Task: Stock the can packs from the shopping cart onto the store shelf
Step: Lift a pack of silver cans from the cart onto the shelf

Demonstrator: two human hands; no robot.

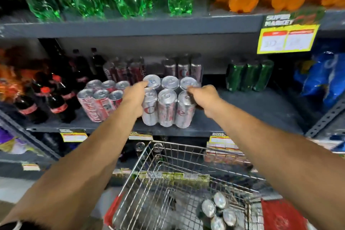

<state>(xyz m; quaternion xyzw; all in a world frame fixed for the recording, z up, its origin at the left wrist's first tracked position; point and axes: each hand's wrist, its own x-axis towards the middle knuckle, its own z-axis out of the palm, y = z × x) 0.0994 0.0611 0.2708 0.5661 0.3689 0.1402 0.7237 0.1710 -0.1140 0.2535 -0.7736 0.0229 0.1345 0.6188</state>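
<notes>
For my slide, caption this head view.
Both hands, left and right, set a silver can pack on the shelf above the cart.

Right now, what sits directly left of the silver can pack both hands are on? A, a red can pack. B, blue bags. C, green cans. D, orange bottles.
A: a red can pack stands just left of the silver pack on the shelf, beside the left hand; the right hand is on the pack's other side.

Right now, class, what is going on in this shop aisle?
A person is stocking a grey metal shelf with drinks. Both hands grip a shrink-wrapped pack of six silver cans at the shelf's front edge: left hand on its left side, right hand on its right. More silver cans wait in the wire shopping cart below.
</notes>
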